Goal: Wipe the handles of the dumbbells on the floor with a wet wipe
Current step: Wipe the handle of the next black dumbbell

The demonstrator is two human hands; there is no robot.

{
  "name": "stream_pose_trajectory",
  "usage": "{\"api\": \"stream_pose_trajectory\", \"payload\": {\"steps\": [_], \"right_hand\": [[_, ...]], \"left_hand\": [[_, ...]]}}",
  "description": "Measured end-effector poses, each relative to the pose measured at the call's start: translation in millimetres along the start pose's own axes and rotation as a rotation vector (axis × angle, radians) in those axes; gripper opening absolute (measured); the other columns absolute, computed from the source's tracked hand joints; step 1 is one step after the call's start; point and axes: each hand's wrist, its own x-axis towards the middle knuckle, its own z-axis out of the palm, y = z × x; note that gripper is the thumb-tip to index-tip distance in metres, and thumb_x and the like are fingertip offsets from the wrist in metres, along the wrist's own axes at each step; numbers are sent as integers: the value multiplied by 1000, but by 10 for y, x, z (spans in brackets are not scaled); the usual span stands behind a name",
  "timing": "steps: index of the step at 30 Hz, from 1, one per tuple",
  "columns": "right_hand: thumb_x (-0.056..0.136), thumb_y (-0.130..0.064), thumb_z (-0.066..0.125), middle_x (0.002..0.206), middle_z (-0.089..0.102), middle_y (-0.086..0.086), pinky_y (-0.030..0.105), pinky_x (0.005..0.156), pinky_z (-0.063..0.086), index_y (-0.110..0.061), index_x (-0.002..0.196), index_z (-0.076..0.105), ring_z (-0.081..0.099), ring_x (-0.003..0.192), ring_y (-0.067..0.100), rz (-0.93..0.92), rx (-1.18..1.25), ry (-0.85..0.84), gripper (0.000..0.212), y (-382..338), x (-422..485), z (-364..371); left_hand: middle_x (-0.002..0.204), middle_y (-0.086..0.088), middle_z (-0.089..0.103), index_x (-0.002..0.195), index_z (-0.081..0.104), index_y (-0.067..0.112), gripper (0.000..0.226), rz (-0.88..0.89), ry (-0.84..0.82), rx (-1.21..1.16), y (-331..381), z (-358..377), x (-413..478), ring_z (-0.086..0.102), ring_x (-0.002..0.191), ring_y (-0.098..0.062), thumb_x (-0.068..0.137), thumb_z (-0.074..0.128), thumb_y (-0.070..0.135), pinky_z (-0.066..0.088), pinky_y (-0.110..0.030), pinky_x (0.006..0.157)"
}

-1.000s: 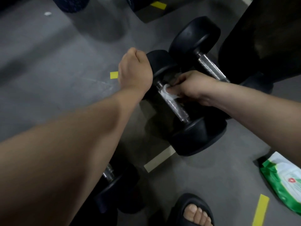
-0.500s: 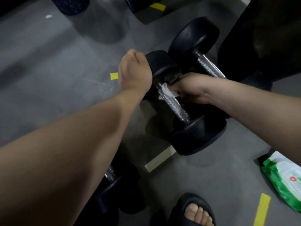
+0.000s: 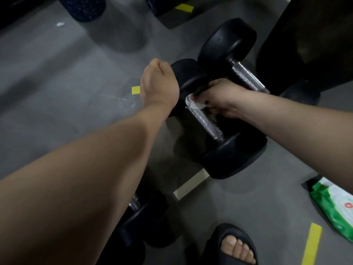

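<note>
A black dumbbell lies on the grey floor, its knurled metal handle (image 3: 207, 122) running from a far head (image 3: 188, 73) to a near head (image 3: 233, 157). My right hand (image 3: 223, 98) grips the far end of that handle with a white wet wipe (image 3: 193, 104) bunched under its fingers. My left hand (image 3: 158, 85) is curled against the far head, its fingers hidden behind it. A second dumbbell (image 3: 227, 43) lies just behind, its handle (image 3: 248, 79) bare. A third dumbbell (image 3: 145, 217) shows partly under my left forearm.
A green and white wet wipe pack (image 3: 336, 205) lies on the floor at the right. My foot in a black slipper (image 3: 233, 245) is at the bottom edge. Dark equipment (image 3: 315, 44) stands at the upper right. Yellow tape strips (image 3: 312, 243) mark the floor.
My right hand has slid the wipe a little along the handle toward the far head, baring more of the metal. My left hand has stayed on the head.
</note>
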Motion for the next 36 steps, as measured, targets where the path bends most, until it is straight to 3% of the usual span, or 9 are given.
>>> {"api": "stream_pose_trajectory", "payload": {"steps": [7, 10, 12, 15, 23, 27, 30, 33, 36], "right_hand": [[77, -20, 88, 65, 67, 1, 23, 51, 51, -7, 84, 72, 60, 50, 8, -70, -270, 18, 21, 129, -46, -144], [77, -18, 87, 67, 71, -1, 18, 52, 51, -6, 89, 75, 65, 53, 5, -92, -129, 59, 21, 86, 4, -22], [78, -13, 86, 82, 77, 7, 23, 66, 57, -2, 98, 75, 73, 68, 11, -63, 22, 45, 25, 86, 77, 24], [78, -19, 87, 92, 76, 16, 30, 65, 52, -9, 92, 72, 69, 72, 21, -56, -14, 1, 23, 129, 72, -16], [77, -26, 87, 53, 59, -9, 14, 43, 40, -19, 70, 62, 53, 44, 2, -34, -426, -77, 27, 103, -56, -254], [80, -18, 85, 65, 67, -6, 18, 55, 49, -11, 87, 71, 62, 55, 4, -124, -133, 28, 18, 118, 9, -12], [77, -22, 87, 79, 70, -3, 25, 71, 54, -13, 89, 69, 65, 71, 8, -183, -234, 93, 23, 126, 14, 0], [76, -28, 87, 80, 69, -3, 25, 64, 52, -17, 87, 67, 63, 70, 10, -172, -452, 55, 25, 112, -79, -57], [75, -27, 86, 76, 71, 1, 25, 65, 52, -15, 84, 71, 64, 67, 11, -166, -341, 122, 21, 95, -46, 20]], "left_hand": [[101, -18, 61, 70, 30, 19, 33, 7, 11, -18, -25, -5, -6, 53, 97, -37, 102, 33, 23, 29, -37, 70], [96, -13, 58, 70, 30, 19, 34, -3, 4, 3, -7, 2, -10, 51, 93, -33, 103, 32, 24, 27, -35, 69], [91, -7, 52, 69, 29, 19, 35, -13, -3, 15, 7, -1, -12, 49, 90, -29, 103, 31, 25, 27, -35, 69], [93, -11, 56, 68, 29, 20, 35, -12, 8, 17, -8, 9, -2, 51, 91, -31, 103, 31, 26, 29, -36, 70], [83, 1, 48, 69, 31, 19, 34, -33, 3, 19, -7, 11, 0, 43, 82, -25, 102, 31, 26, 28, -34, 69], [87, -8, 52, 68, 31, 19, 35, -29, -9, -10, -1, -4, -6, 46, 85, -28, 102, 32, 26, 30, -36, 70], [97, -14, 60, 67, 32, 19, 35, -32, -4, -20, -6, -1, 2, 53, 92, -33, 101, 32, 27, 33, -39, 70], [90, -8, 54, 68, 31, 19, 35, -45, -1, 5, 2, -4, -6, 48, 86, -29, 102, 32, 27, 30, -35, 70], [86, -1, 48, 68, 31, 19, 35, -49, -1, 6, 6, 1, -5, 42, 82, -24, 102, 32, 27, 28, -34, 70]]}}
